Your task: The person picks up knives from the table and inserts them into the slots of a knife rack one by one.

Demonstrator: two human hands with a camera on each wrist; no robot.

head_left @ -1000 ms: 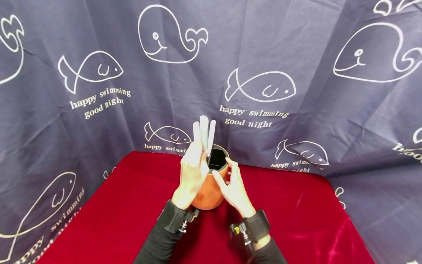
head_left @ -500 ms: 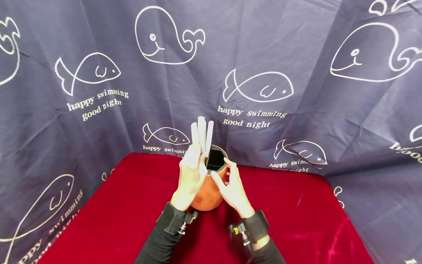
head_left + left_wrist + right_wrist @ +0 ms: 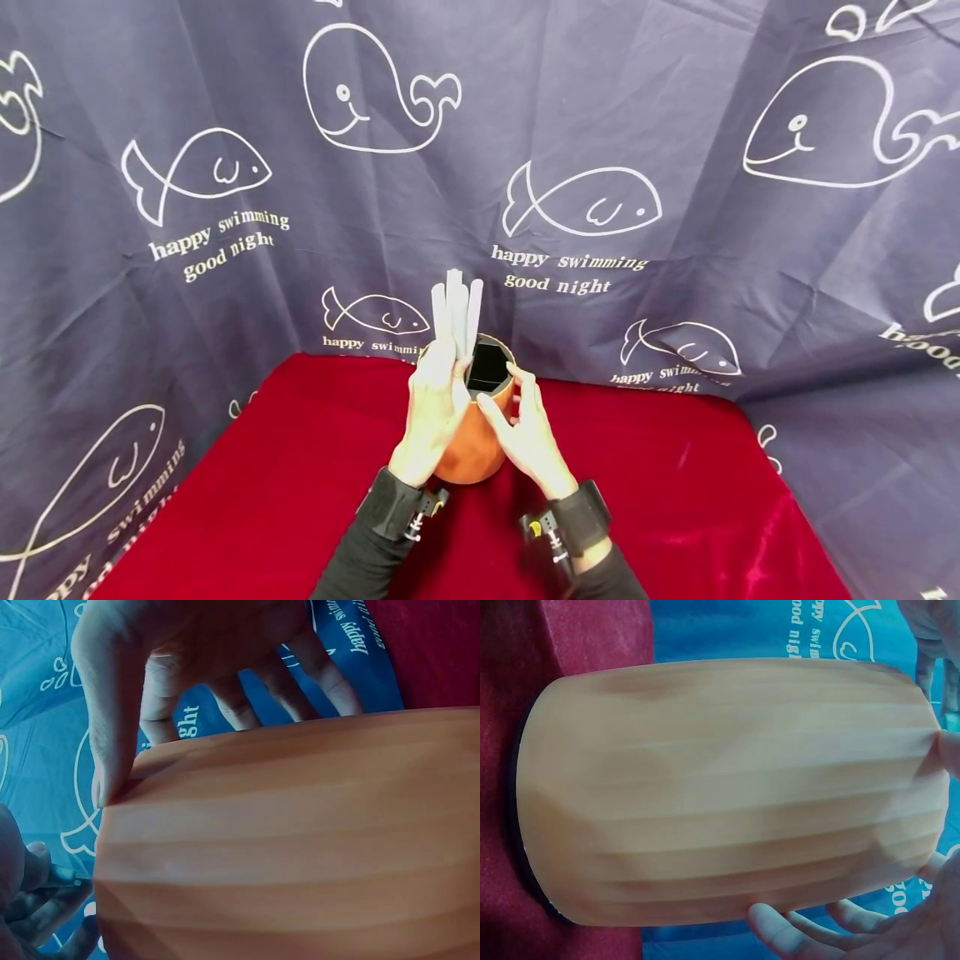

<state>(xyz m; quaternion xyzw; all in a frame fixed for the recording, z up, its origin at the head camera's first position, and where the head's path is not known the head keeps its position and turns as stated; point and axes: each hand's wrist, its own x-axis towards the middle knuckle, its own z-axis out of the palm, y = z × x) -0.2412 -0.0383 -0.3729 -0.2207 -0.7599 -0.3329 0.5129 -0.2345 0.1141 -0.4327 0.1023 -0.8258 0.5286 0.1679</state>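
Observation:
A rounded orange container (image 3: 472, 450) with a ribbed side (image 3: 727, 787) stands upright on red cloth. Black compartments (image 3: 489, 367) fill its opening. Several slim white stick-like pieces (image 3: 457, 312) rise at the opening's left side; their lower ends are hidden by my left hand (image 3: 431, 400). That hand grips the container from the left, thumb (image 3: 112, 750) at the rim and fingers spread along the wall. On the right, my right hand (image 3: 532, 437) holds the rim with its thumb on the near side, and its other fingers (image 3: 780, 926) touch the far side.
The red cloth (image 3: 315, 467) covers the table around the container. Close behind and along both sides hangs a dark blue curtain (image 3: 420, 208) with white whale and fish drawings. Black bands with small cameras (image 3: 588, 512) sit on both wrists.
The whole head view has shifted slightly, with curtain and container drifting down and left in it. Both hands keep their places on the container.

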